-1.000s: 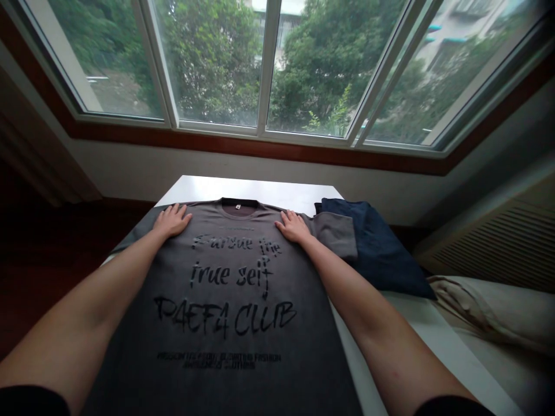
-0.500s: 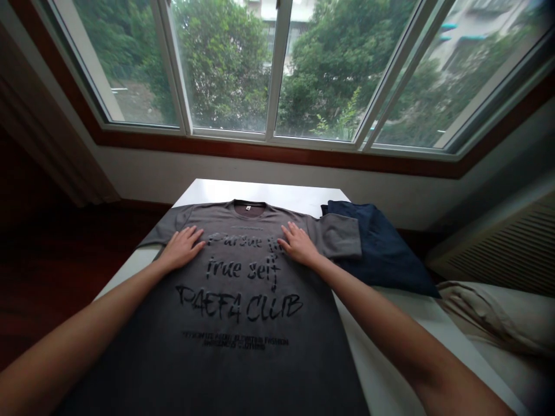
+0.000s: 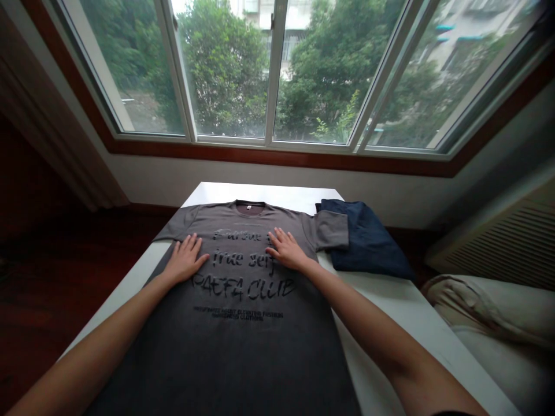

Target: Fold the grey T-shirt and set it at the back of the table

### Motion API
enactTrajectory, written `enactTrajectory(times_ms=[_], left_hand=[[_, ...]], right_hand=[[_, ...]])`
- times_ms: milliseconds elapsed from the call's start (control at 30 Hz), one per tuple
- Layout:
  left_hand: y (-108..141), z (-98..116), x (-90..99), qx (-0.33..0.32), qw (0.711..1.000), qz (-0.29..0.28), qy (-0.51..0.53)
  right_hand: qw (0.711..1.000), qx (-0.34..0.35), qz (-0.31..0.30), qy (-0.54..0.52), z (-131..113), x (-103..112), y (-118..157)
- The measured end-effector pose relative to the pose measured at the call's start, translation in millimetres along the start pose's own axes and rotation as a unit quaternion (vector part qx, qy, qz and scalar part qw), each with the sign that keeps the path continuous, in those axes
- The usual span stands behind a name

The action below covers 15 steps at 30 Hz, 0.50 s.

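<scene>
A dark grey T-shirt (image 3: 234, 358) with black lettering lies spread out, front up, its collar at the far end. My left hand (image 3: 185, 260) rests flat on the left side of its chest, fingers spread. On the right side of the chest lies my right hand (image 3: 287, 248), palm down with fingers apart, covering part of the top line of print. Beyond it, the shirt's right-hand sleeve overlaps a folded navy blue garment (image 3: 375, 242). The near hem is out of view.
Under the shirt is a white table (image 3: 381, 300). A beige cushion-like bundle (image 3: 489, 300) sits to the right, below a slatted panel (image 3: 511, 231). The window (image 3: 269, 75) and its wall stand behind the table; a curtain (image 3: 56, 127) hangs at left.
My left hand has slid slightly down the shirt toward me. The right hand has shifted a little to the left across the print. The camera view has moved slightly.
</scene>
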State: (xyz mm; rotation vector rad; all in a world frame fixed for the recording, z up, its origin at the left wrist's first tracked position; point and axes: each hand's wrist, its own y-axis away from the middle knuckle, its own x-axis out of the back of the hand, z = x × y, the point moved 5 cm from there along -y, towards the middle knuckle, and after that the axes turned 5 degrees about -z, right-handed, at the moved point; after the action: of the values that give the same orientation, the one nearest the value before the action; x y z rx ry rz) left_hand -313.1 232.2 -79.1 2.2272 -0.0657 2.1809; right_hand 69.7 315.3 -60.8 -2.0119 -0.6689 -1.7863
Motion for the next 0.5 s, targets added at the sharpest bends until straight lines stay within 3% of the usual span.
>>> enactTrajectory(times_ms=[133,267,367,500], left_hand=[[-13,68,4.7,-0.081,0.996,-0.001,0.034],[-45,106,9.2,-0.128,0.991,-0.009,0.046],[-60,95,6.5,-0.135,0.989,-0.034,0.048],[-59,25,0.1,-0.04,0.997,-0.05,0.037]], right_hand=[[0.998,0.053,0.003,-0.018,-65,-6,-25],[0.999,0.036,-0.014,-0.025,-84,-12,-40],[0.999,0.034,-0.031,-0.025,-67,-13,-30],[0.998,-0.031,-0.042,-0.021,-9,-13,0]])
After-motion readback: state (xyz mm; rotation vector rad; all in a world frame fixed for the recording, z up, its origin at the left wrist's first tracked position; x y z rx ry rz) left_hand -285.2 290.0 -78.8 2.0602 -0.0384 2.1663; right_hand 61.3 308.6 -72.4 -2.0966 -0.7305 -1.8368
